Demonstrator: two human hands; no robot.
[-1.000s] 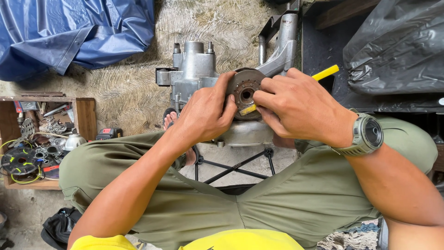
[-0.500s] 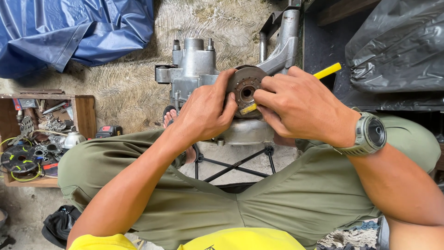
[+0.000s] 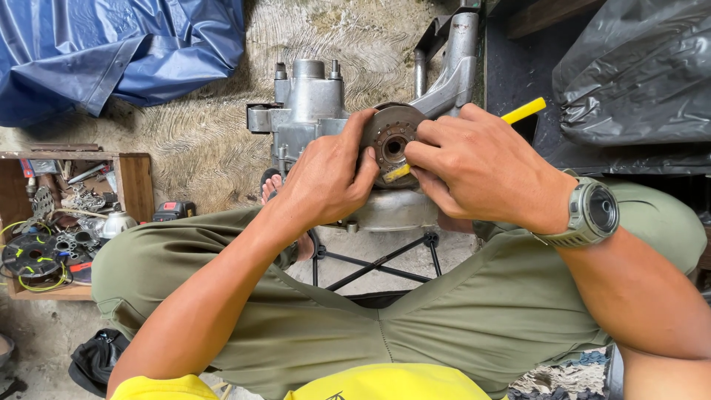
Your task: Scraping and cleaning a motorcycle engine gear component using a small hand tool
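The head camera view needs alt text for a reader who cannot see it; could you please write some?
Seen from above, a seated person's left hand steadies a round metal disc on a grey engine casing, while the right hand works a yellow-handled tool at it. A wooden box of parts sits left, a blue tarp beyond.

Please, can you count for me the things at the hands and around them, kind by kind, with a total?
Hands: 2, left hand and right hand
Round dark disc part: 1
Yellow-handled tool: 1
Grey metal engine casing: 1
Wristwatch: 1
Blue tarp: 1
Black plastic sheet: 1
Wooden parts box: 1
Total: 9
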